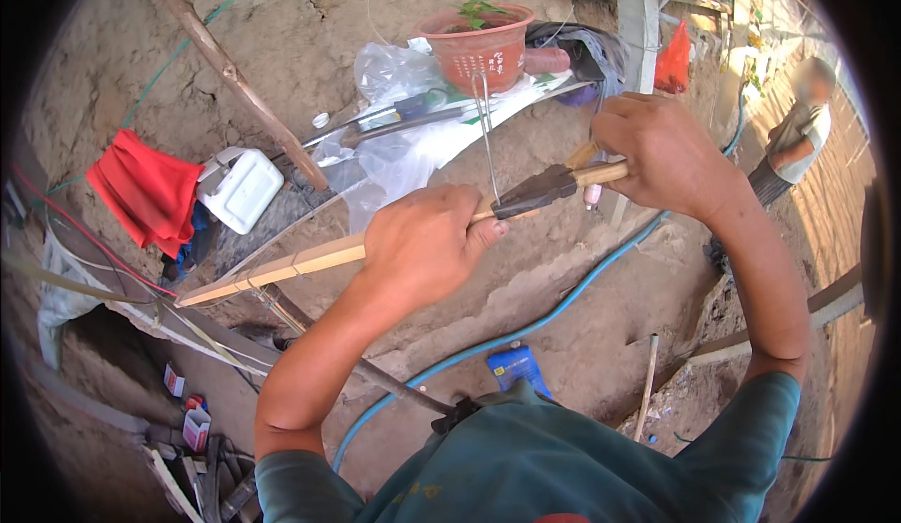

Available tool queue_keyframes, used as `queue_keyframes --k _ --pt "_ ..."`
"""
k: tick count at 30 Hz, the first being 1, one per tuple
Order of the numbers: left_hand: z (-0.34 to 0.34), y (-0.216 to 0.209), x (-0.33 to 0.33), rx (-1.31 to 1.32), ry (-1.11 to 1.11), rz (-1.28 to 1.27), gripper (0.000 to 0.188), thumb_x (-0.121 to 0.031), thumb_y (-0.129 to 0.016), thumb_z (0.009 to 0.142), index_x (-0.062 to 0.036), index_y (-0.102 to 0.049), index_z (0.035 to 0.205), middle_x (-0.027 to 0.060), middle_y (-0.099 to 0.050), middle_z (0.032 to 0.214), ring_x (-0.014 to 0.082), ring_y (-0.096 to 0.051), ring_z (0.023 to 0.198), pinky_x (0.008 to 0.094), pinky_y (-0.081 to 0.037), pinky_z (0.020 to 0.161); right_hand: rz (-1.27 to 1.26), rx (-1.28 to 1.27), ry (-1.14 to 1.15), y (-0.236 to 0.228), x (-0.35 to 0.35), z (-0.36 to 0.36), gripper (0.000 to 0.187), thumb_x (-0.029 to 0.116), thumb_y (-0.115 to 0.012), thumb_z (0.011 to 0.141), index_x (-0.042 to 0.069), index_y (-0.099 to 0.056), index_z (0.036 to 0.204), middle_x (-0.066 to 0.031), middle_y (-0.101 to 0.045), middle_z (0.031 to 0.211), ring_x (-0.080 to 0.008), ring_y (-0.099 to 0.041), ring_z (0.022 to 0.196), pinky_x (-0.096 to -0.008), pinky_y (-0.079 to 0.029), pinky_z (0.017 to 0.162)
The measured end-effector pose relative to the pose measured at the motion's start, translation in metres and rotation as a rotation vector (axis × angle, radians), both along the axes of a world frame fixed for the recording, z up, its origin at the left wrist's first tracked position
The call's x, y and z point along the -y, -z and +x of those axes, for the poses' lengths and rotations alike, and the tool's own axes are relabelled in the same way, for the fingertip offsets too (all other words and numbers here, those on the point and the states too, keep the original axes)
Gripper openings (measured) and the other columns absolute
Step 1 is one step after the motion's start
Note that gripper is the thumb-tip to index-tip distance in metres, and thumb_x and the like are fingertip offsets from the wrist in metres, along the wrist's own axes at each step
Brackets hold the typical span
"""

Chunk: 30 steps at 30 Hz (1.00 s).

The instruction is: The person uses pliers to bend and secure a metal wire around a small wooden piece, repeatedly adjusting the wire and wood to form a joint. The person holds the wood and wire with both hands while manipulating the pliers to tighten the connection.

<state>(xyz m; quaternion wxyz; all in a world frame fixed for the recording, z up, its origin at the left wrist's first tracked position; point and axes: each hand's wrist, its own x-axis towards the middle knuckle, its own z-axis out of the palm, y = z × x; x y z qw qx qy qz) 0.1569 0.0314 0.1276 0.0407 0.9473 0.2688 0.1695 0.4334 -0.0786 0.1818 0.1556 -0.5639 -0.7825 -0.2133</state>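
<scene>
My left hand (418, 241) is closed round a long pale wooden strip (300, 262), which slants down to the left. My right hand (662, 152) grips the tan handles of dark-jawed pliers (540, 192), up and to the right of my left hand. The jaws lie at the strip's upper end, close to my left fingertips. A bent metal wire (486, 133) with a looped top rises from the jaws. I cannot tell exactly how the jaws bite the wire. Thin wire is also wrapped round the strip lower down.
Behind my hands, a potted plant (481, 49) stands by crumpled clear plastic (399, 161). Left are a red cloth (150, 190), a white plastic container (242, 192) and a leaning pole (230, 72). A blue hose (450, 359) crosses the dirt. A person (798, 133) is at far right.
</scene>
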Motion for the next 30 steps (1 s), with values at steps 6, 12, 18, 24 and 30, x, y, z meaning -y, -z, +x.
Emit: queue_keyframes --k 6,12,18,24,30 --pt "0.0 0.008 -0.009 0.004 -0.042 0.039 0.047 -0.05 -0.061 0.101 -0.0035 -0.064 0.102 0.0176 -0.07 0.091 0.0417 -0.069 0.09 0.0526 -0.053 0.074 -0.084 -0.293 0.12 0.04 0.033 0.003 0.028 0.028 -0.084 0.086 0.003 -0.073 0.089 -0.0136 -0.072 0.094 -0.0373 -0.069 0.08 -0.0459 -0.056 0.072" --pt "0.009 0.007 -0.008 -0.002 0.023 0.065 0.045 -0.049 -0.062 0.101 -0.0034 -0.062 0.102 0.0176 -0.07 0.09 0.0417 -0.069 0.089 0.0526 -0.053 0.074 -0.274 -1.594 0.015 0.082 0.016 -0.022 0.033 0.033 -0.087 0.091 0.001 -0.079 0.098 0.0 -0.068 0.08 -0.0056 -0.059 0.076 -0.0233 -0.042 0.062" --pt "0.016 0.003 0.0 0.003 0.033 0.051 0.041 -0.045 -0.064 0.1 -0.0037 -0.063 0.103 0.0179 -0.071 0.091 0.0414 -0.07 0.091 0.0524 -0.054 0.075 -0.143 -1.271 -0.126 0.076 -0.015 -0.06 0.036 0.027 -0.088 0.089 -0.002 -0.077 0.106 0.0004 -0.062 0.091 -0.0111 -0.058 0.083 -0.0275 -0.047 0.072" --pt "0.008 0.007 -0.001 0.029 0.03 0.039 0.042 -0.043 -0.068 0.097 -0.0027 -0.064 0.106 0.0192 -0.072 0.092 0.0413 -0.07 0.092 0.0523 -0.055 0.076 -0.209 -0.962 -0.077 0.055 -0.022 -0.071 0.039 0.035 -0.084 0.092 -0.001 -0.076 0.104 -0.0085 -0.061 0.085 -0.0169 -0.059 0.08 -0.0357 -0.048 0.07" --pt "-0.002 0.006 0.001 0.016 0.044 0.063 0.047 -0.044 -0.073 0.093 0.0002 -0.064 0.105 0.0193 -0.072 0.09 0.0408 -0.07 0.091 0.0517 -0.055 0.076 -0.27 -0.891 0.002 0.051 -0.023 -0.079 0.043 0.04 -0.077 0.098 -0.002 -0.074 0.103 -0.0158 -0.061 0.08 -0.0219 -0.06 0.075 -0.0394 -0.049 0.069"
